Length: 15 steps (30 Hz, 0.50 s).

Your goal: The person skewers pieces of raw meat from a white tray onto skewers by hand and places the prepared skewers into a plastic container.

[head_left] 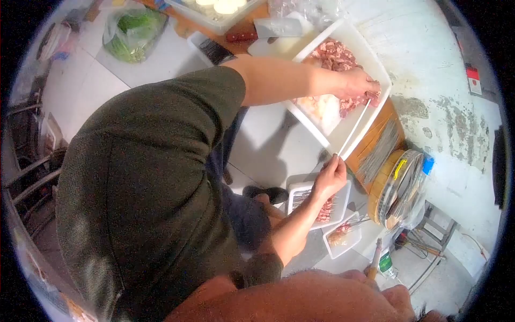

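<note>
My left hand [357,85] is closed over the white tub, its fingers around a piece of raw meat [374,96] at the tip of a skewer [354,127]. The thin, pale skewer slants down from there to my right hand [331,174], which pinches its lower end just outside the tub's corner. Cut red meat [333,53] lies in the white tub [384,65], with paler, fatty pieces [320,110] near its lower side. Below my right forearm is a white tray [339,212] of skewered meat [325,211], partly hidden by the arm.
A bundle of thin skewers [379,153] lies on a wooden board beside a round wooden bucket [383,188]. A smaller white tray [351,241] holds more food. A cleaver [279,28] rests beyond the tub. Bagged greens [134,35] lie upper left. A stained wall [450,123] stands right.
</note>
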Each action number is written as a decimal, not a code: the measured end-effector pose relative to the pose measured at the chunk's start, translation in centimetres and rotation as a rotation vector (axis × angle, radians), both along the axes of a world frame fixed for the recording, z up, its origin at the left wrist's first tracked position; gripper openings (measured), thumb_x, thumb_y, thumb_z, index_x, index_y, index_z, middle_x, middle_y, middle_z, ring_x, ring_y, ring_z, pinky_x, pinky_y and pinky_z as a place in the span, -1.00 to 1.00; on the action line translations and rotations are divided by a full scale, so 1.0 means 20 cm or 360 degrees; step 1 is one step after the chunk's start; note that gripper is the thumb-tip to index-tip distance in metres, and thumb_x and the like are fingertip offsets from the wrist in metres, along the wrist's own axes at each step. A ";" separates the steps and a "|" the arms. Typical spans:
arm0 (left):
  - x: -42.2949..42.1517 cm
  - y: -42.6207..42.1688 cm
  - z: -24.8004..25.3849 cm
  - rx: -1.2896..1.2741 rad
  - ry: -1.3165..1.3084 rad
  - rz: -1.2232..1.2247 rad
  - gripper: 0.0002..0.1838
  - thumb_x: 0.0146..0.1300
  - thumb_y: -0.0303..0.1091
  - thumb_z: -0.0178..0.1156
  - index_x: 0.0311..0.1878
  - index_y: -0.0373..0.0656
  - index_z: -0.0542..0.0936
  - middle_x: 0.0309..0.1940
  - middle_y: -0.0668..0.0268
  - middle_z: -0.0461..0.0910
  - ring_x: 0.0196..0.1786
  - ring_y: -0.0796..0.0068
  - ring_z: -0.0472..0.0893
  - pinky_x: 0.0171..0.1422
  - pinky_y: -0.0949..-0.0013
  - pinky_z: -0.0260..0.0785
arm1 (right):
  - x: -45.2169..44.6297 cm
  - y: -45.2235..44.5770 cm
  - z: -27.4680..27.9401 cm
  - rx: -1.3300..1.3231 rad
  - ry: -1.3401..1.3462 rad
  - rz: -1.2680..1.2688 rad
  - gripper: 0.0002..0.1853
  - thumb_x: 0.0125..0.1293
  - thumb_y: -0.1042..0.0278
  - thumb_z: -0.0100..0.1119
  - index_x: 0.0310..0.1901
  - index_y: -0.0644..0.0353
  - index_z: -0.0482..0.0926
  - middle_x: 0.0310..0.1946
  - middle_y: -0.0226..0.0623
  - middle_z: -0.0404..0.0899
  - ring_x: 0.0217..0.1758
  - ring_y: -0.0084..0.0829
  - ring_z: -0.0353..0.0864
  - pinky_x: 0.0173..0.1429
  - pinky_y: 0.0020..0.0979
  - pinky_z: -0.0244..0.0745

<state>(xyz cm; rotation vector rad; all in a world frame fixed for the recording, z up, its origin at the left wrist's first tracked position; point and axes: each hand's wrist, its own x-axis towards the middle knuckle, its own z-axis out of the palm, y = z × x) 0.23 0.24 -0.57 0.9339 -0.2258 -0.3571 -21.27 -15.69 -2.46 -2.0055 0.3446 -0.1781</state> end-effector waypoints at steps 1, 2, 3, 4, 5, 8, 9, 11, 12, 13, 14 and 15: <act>-0.01 0.00 0.01 0.0015 0.0006 -0.0002 -0.73 0.34 -0.25 0.07 -0.22 -0.26 0.64 -0.28 0.22 0.67 -0.40 0.45 0.58 -0.37 0.35 0.46 | 0.00 -0.01 -0.01 0.0048 0.0003 0.0007 -0.75 0.38 0.31 0.11 -0.25 0.38 0.59 -0.62 -0.49 0.41 -0.56 -0.69 0.29 -0.49 -0.60 0.17; -0.02 0.01 0.02 0.0032 0.0013 -0.0004 -0.72 0.35 -0.24 0.06 -0.22 -0.25 0.65 -0.28 0.23 0.67 -0.42 0.46 0.57 -0.39 0.36 0.45 | 0.00 0.00 0.00 0.0009 0.0003 0.0003 -0.75 0.38 0.31 0.11 -0.25 0.38 0.59 -0.62 -0.49 0.41 -0.56 -0.69 0.29 -0.49 -0.60 0.17; -0.02 0.00 0.01 0.0072 -0.0014 -0.0003 -0.72 0.35 -0.23 0.06 -0.22 -0.24 0.65 -0.30 0.24 0.66 -0.42 0.46 0.57 -0.42 0.35 0.45 | 0.00 0.02 0.02 -0.0031 0.0005 -0.0002 -0.75 0.38 0.31 0.11 -0.25 0.38 0.59 -0.62 -0.49 0.41 -0.56 -0.69 0.29 -0.49 -0.60 0.17; -0.01 -0.01 -0.01 0.0114 -0.0042 -0.0003 -0.71 0.36 -0.22 0.05 -0.22 -0.24 0.64 -0.31 0.25 0.66 -0.42 0.46 0.57 -0.45 0.33 0.45 | 0.00 0.02 0.02 -0.0071 0.0006 -0.0007 -0.75 0.38 0.30 0.11 -0.26 0.37 0.59 -0.61 -0.50 0.41 -0.56 -0.69 0.29 -0.48 -0.60 0.18; -0.02 -0.01 0.00 0.0156 -0.0070 -0.0004 -0.71 0.36 -0.21 0.05 -0.22 -0.23 0.64 -0.33 0.25 0.65 -0.42 0.46 0.57 -0.48 0.32 0.45 | 0.00 0.03 0.02 -0.0047 0.0003 -0.0008 -0.75 0.38 0.30 0.10 -0.26 0.37 0.59 -0.62 -0.49 0.40 -0.56 -0.69 0.29 -0.49 -0.60 0.18; -0.06 0.00 0.04 0.0106 0.0124 -0.0119 -0.74 0.38 -0.30 0.09 -0.12 -0.34 0.58 -0.26 0.15 0.66 -0.25 0.37 0.65 -0.24 0.37 0.50 | 0.01 0.03 0.02 -0.0033 -0.0006 -0.0028 -0.75 0.39 0.31 0.09 -0.26 0.38 0.58 -0.62 -0.49 0.40 -0.56 -0.69 0.29 -0.49 -0.59 0.17; -0.07 0.00 0.04 0.0109 0.0113 -0.0115 -0.74 0.38 -0.29 0.09 -0.11 -0.33 0.57 -0.25 0.15 0.66 -0.25 0.38 0.65 -0.24 0.38 0.50 | 0.01 0.05 0.04 -0.0065 -0.0010 -0.0043 -0.75 0.39 0.32 0.09 -0.26 0.38 0.58 -0.63 -0.49 0.40 -0.57 -0.69 0.29 -0.49 -0.59 0.17; -0.09 0.00 0.05 0.0113 0.0093 -0.0104 -0.74 0.37 -0.28 0.10 -0.09 -0.32 0.57 -0.24 0.16 0.67 -0.26 0.41 0.64 -0.25 0.40 0.49 | 0.01 0.06 0.05 -0.0074 -0.0005 -0.0063 -0.75 0.39 0.33 0.08 -0.26 0.39 0.58 -0.63 -0.49 0.40 -0.57 -0.68 0.29 -0.49 -0.59 0.18; -0.09 0.00 0.05 0.0126 0.0117 -0.0107 -0.74 0.37 -0.29 0.10 -0.08 -0.32 0.56 -0.25 0.16 0.66 -0.26 0.40 0.64 -0.24 0.39 0.49 | 0.01 0.06 0.06 -0.0047 0.0002 -0.0067 -0.75 0.39 0.33 0.08 -0.26 0.40 0.59 -0.63 -0.48 0.40 -0.57 -0.68 0.29 -0.49 -0.59 0.18; -0.08 0.00 0.06 0.0137 0.0141 -0.0110 -0.74 0.37 -0.29 0.10 -0.07 -0.31 0.56 -0.25 0.16 0.66 -0.26 0.38 0.64 -0.23 0.39 0.49 | 0.01 0.06 0.06 -0.0021 0.0008 -0.0072 -0.75 0.39 0.34 0.08 -0.26 0.40 0.59 -0.63 -0.48 0.40 -0.57 -0.68 0.29 -0.49 -0.59 0.18; -0.09 0.00 0.07 0.0146 0.0166 -0.0114 -0.74 0.37 -0.29 0.10 -0.06 -0.31 0.55 -0.26 0.15 0.66 -0.26 0.37 0.65 -0.22 0.38 0.49 | 0.01 0.06 0.06 0.0000 0.0002 -0.0079 -0.75 0.38 0.34 0.08 -0.26 0.40 0.59 -0.63 -0.48 0.40 -0.57 -0.68 0.29 -0.49 -0.59 0.18; -0.09 0.00 0.08 0.0025 0.0216 -0.0118 -0.74 0.37 -0.30 0.09 -0.05 -0.32 0.54 -0.26 0.14 0.65 -0.25 0.35 0.65 -0.20 0.37 0.49 | 0.01 0.06 0.06 0.0020 -0.0005 -0.0086 -0.75 0.38 0.34 0.08 -0.26 0.41 0.59 -0.63 -0.48 0.41 -0.57 -0.68 0.30 -0.49 -0.59 0.19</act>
